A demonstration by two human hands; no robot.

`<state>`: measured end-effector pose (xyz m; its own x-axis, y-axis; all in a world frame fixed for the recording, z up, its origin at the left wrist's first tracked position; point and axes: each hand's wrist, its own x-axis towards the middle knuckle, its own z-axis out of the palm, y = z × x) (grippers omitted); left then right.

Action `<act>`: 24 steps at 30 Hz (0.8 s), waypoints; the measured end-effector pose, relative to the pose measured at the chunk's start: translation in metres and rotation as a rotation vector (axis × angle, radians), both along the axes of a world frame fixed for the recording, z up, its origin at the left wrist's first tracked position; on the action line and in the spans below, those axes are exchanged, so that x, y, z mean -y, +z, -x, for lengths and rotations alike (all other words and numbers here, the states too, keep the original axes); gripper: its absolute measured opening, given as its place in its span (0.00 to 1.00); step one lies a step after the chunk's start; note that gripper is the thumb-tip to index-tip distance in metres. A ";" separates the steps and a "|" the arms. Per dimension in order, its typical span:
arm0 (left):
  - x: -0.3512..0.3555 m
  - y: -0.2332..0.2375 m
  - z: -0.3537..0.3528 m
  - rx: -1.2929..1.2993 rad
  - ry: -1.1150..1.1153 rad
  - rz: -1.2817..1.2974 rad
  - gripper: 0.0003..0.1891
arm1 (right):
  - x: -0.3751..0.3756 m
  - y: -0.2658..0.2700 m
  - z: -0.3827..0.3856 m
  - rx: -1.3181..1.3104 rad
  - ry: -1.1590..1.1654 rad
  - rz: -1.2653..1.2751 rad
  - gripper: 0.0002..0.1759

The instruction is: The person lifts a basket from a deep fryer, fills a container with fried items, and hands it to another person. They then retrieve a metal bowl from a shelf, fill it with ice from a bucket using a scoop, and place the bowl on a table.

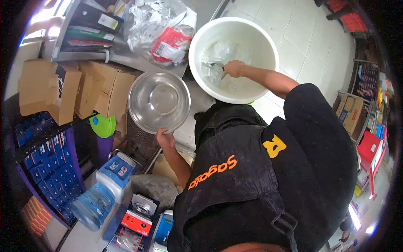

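Note:
A large white tub (268, 46) stands on the tiled floor with clear chunks that look like ice (222, 50) at its bottom. Reaching down into it, my right hand (235, 69) is closed round the handle of a metal tool, whose end lies among the chunks. To the left of the tub, my left hand (166, 139) grips the near rim of a wide steel bowl (161, 101). The bowl holds nothing visible and its inside faces up.
Plastic bags (157, 25) lie on a metal counter beyond the bowl. Open cardboard boxes (46, 86) stand at the left, above a green lid (103, 126). A blue water jug (93, 206) and boxed appliances (136, 222) sit lower left. Shelves with goods (354, 111) line the right.

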<state>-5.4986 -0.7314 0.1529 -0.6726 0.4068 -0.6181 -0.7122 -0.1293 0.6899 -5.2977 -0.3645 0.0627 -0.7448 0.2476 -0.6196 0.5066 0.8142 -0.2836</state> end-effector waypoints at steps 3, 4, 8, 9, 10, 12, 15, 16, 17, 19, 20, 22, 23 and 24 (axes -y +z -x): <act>-0.006 0.008 0.002 -0.005 -0.035 0.023 0.19 | -0.024 0.000 -0.011 -0.139 0.010 0.071 0.12; -0.007 0.010 0.003 -0.004 -0.058 0.032 0.19 | -0.031 0.003 -0.016 -0.192 -0.001 0.101 0.12; -0.005 0.004 0.013 -0.002 -0.053 -0.054 0.24 | -0.031 0.042 -0.040 -0.245 -0.014 0.196 0.16; -0.004 0.004 0.018 0.016 -0.068 -0.059 0.27 | -0.031 0.045 -0.046 -0.285 -0.040 0.213 0.17; -0.004 0.001 0.020 0.034 -0.084 -0.063 0.31 | -0.031 0.048 -0.050 -0.325 -0.067 0.230 0.17; -0.017 0.023 0.016 0.006 -0.090 -0.069 0.31 | -0.033 0.056 -0.055 -0.340 -0.101 0.272 0.16; -0.026 0.029 0.024 -0.014 -0.106 -0.051 0.31 | -0.035 0.058 -0.064 -0.365 -0.166 0.365 0.15; -0.028 0.028 0.028 -0.017 -0.110 -0.040 0.32 | -0.036 0.058 -0.066 -0.373 -0.188 0.403 0.14; -0.031 0.030 0.031 -0.037 -0.141 -0.043 0.32 | -0.036 0.058 -0.068 -0.370 -0.193 0.429 0.14; -0.039 0.033 0.037 -0.077 -0.204 -0.046 0.31 | -0.037 0.058 -0.070 -0.362 -0.205 0.485 0.12; -0.044 0.037 0.037 -0.094 -0.198 -0.027 0.31 | -0.038 0.057 -0.071 -0.378 -0.214 0.519 0.12; -0.053 0.045 0.036 -0.130 -0.182 0.014 0.31 | -0.040 0.053 -0.073 -0.410 -0.229 0.592 0.11; -0.057 0.048 0.035 -0.145 -0.183 0.001 0.29 | -0.040 0.060 -0.073 -0.414 -0.240 0.601 0.10; -0.060 0.051 0.033 -0.159 -0.182 -0.013 0.27 | -0.044 0.068 -0.074 -0.416 -0.249 0.610 0.09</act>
<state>-5.5320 -0.6710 0.2041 -0.6762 0.5372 -0.5042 -0.6072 -0.0187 0.7943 -5.2233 -0.3208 0.1308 -0.9129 0.1434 -0.3820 0.4081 0.3296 -0.8514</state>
